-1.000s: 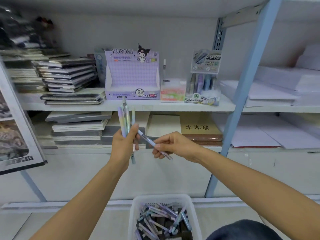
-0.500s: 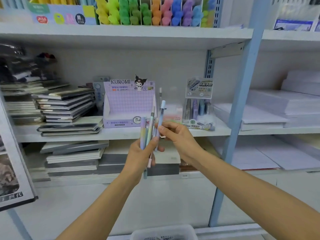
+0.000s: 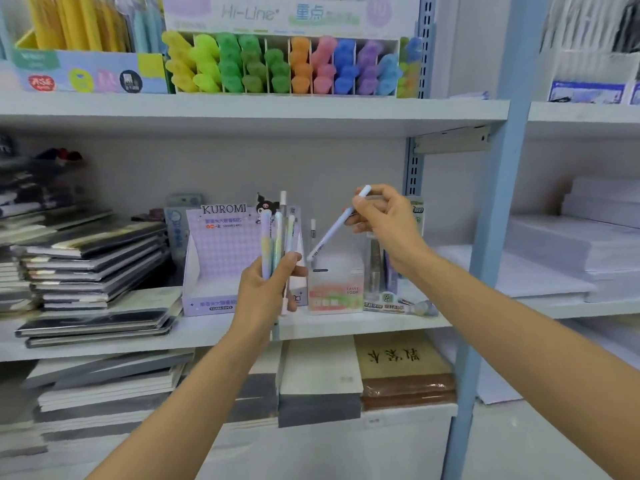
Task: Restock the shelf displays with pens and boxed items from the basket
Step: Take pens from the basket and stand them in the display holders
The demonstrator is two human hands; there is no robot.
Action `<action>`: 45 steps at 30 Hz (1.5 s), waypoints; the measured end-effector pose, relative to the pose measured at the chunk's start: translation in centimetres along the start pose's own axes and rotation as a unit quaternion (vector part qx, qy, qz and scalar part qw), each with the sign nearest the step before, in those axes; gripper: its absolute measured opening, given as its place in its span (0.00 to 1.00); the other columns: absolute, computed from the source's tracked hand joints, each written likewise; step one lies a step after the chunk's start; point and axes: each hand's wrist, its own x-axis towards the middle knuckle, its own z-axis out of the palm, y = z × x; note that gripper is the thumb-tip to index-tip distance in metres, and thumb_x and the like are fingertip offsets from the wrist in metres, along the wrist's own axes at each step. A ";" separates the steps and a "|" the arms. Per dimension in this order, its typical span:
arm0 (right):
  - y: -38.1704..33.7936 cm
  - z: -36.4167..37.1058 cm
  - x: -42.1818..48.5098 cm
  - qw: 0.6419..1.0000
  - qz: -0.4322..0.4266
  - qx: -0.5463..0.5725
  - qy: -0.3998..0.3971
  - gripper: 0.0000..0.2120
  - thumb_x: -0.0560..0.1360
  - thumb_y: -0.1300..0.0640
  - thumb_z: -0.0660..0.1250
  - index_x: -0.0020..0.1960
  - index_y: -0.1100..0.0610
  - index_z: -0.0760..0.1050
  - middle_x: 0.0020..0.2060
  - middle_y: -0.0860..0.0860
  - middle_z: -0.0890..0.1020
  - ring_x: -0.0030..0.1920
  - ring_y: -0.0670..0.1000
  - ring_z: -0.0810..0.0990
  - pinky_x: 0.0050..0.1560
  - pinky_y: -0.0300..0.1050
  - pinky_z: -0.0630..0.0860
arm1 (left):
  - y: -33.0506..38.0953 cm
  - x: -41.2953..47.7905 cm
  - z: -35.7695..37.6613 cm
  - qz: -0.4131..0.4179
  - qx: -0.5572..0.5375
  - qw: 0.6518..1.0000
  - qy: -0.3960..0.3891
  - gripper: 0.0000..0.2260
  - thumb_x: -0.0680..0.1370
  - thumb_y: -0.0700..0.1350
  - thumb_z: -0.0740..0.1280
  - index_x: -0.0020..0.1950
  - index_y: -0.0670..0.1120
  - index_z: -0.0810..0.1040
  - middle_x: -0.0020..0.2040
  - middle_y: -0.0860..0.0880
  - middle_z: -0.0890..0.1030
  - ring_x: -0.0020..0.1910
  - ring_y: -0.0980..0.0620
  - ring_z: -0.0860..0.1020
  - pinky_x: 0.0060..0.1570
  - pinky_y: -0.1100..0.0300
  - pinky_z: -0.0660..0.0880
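Here left hand [image 3: 263,292] grips pens [image 3: 277,237] before Kuromi box [image 3: 221,247], right hand [image 3: 388,220] pinches one pen [image 3: 332,233]

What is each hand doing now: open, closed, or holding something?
Left hand: holding a bunch of pastel pens.
Right hand: pinching one light blue pen.

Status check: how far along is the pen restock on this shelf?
Done: little that shows; the Kuromi display box looks empty. In hand: the left hand grips a bunch of pens, and the right hand pinches a single pen angled downward. Left: placing all of these; the basket is out of view, so its remaining stock can't be judged.
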 end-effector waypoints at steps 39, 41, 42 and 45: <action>6.7 2.3 8.8 0.826 -0.127 -0.545 -0.068 0.07 0.77 0.54 0.68 0.51 0.54 0.83 0.50 0.53 0.77 0.47 0.54 0.79 0.41 0.43 0.68 | -3.1 7.0 -0.5 -0.040 -0.044 0.994 -0.091 0.12 0.78 0.52 0.66 0.54 0.45 0.80 0.28 0.50 0.73 0.23 0.53 0.69 0.23 0.61 0.70; 6.5 2.2 8.8 0.814 -0.109 -0.562 -0.094 0.09 0.78 0.55 0.66 0.54 0.53 0.83 0.53 0.54 0.77 0.50 0.56 0.80 0.43 0.45 0.71 | -2.9 6.8 -0.4 -0.035 -0.033 0.994 -0.098 0.12 0.78 0.53 0.66 0.54 0.46 0.80 0.28 0.51 0.72 0.23 0.53 0.69 0.25 0.60 0.70; 6.5 2.2 8.7 0.808 -0.096 -0.570 -0.112 0.10 0.79 0.55 0.64 0.57 0.52 0.82 0.55 0.54 0.76 0.52 0.56 0.79 0.45 0.47 0.73 | -2.8 6.6 -0.3 -0.032 -0.027 0.994 -0.102 0.13 0.78 0.53 0.66 0.54 0.46 0.80 0.27 0.51 0.72 0.23 0.53 0.69 0.25 0.60 0.70; 6.1 2.1 8.4 0.822 -0.064 -0.548 -0.140 0.14 0.81 0.54 0.61 0.65 0.52 0.77 0.57 0.55 0.75 0.53 0.54 0.78 0.55 0.52 0.76 | -2.4 6.1 -0.3 -0.035 -0.025 0.992 -0.116 0.13 0.78 0.53 0.66 0.54 0.45 0.80 0.27 0.51 0.72 0.22 0.53 0.69 0.27 0.58 0.70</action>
